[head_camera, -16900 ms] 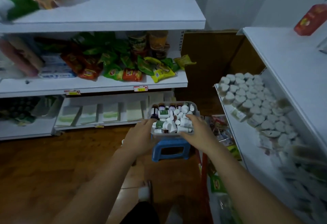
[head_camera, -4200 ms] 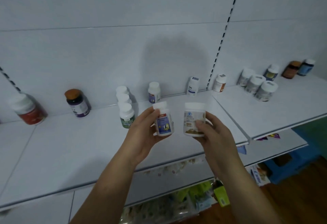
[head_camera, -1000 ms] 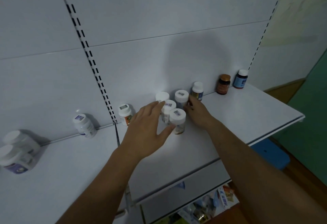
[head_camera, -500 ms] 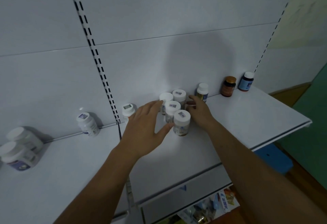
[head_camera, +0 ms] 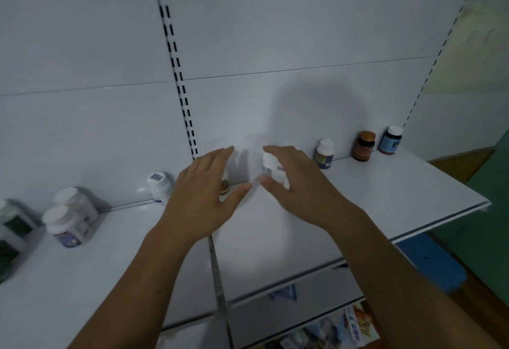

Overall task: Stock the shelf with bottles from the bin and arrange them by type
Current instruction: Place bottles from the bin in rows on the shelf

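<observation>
On the white shelf (head_camera: 371,211), a cluster of white-capped bottles (head_camera: 271,165) stands against the back panel, mostly hidden behind my right hand (head_camera: 297,186). My right hand hovers in front of them with its fingers spread, and I see no bottle gripped. To its left, my left hand (head_camera: 203,197) is open too, palm toward the cluster. A small bottle with an orange label (head_camera: 224,183) peeks out behind its thumb.
Along the back stand a white bottle (head_camera: 159,186), two larger white bottles (head_camera: 68,219), dark green bottles (head_camera: 11,227) at the far left, a blue-labelled bottle (head_camera: 325,154), a brown bottle (head_camera: 364,146) and a blue bottle (head_camera: 390,139). Packets lie on the lower shelf (head_camera: 355,324).
Both hands have come off the cluster of white-capped bottles and now hover apart in front of it. The view has shifted slightly to the left.
</observation>
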